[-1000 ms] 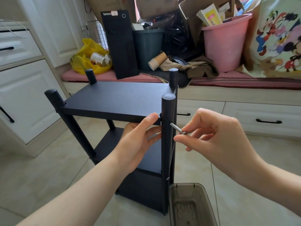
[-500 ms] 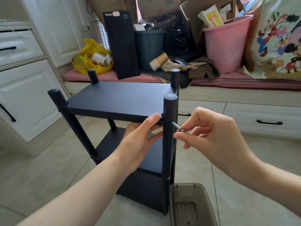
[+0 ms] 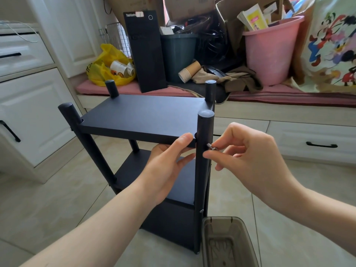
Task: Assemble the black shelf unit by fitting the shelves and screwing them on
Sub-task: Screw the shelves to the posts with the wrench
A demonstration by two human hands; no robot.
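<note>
A pale tiled floor (image 3: pixel 57 199) runs up to a cushioned bench (image 3: pixel 173 89). Near the bench's front edge the black shelf unit (image 3: pixel 169 218) stands on the floor, its top shelf (image 3: pixel 142 114) set between four posts. The left hand (image 3: pixel 165 170) grips the shelf's near edge at its right corner, thumb on the edge, fingers beneath. The right hand (image 3: pixel 250 158) pinches a screw (image 3: pixel 211 147) between thumb and forefinger, tip against the front right post (image 3: pixel 204 132) at shelf level. A brownish translucent bin (image 3: pixel 219 218) stands beside that post's foot, its contents unclear. On the bench, a pink bucket (image 3: pixel 269 54) holds booklets (image 3: pixel 254 19) and a yellow bag (image 3: pixel 104 60) holds paper cups (image 3: pixel 121 68).
</note>
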